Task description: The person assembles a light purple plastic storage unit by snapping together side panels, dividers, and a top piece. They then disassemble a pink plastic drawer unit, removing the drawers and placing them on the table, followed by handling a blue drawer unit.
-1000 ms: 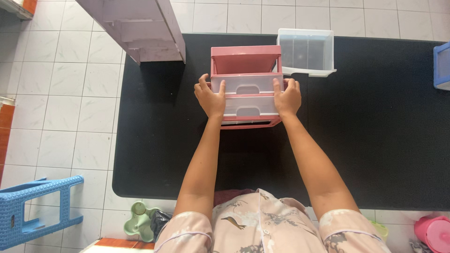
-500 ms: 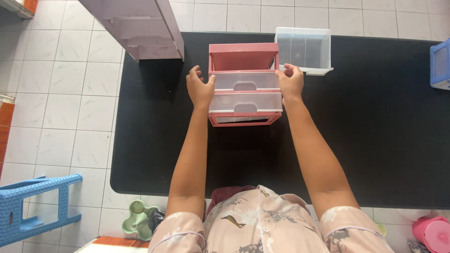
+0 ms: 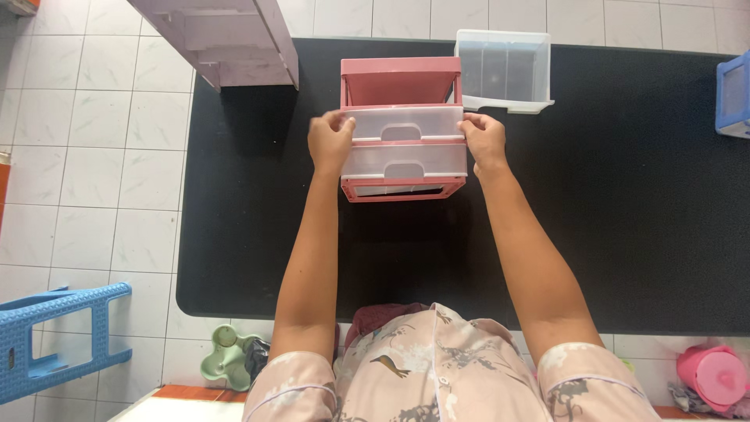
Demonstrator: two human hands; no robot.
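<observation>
A small pink drawer cabinet [image 3: 400, 82] stands on a black mat [image 3: 625, 219]. Two translucent white drawers sit in it; the upper drawer [image 3: 406, 123] juts out a little. My left hand [image 3: 330, 141] grips the left end of that upper drawer, and my right hand [image 3: 483, 139] grips its right end. The lower drawer [image 3: 405, 160] lies just below my fingers. The cabinet's top slot is empty. A loose translucent drawer [image 3: 504, 69] rests on the mat just behind and to the right of the cabinet.
A pale purple cabinet frame [image 3: 226, 39] stands at the back left, partly over the mat edge. A blue bin [image 3: 734, 94] sits at the right edge. On the tiled floor are a blue stool [image 3: 55, 336], a green object [image 3: 226, 358] and a pink container [image 3: 715, 375].
Both hands have moved from the lower part of the cabinet's sides to the ends of the upper drawer. The cabinet has stayed where it was.
</observation>
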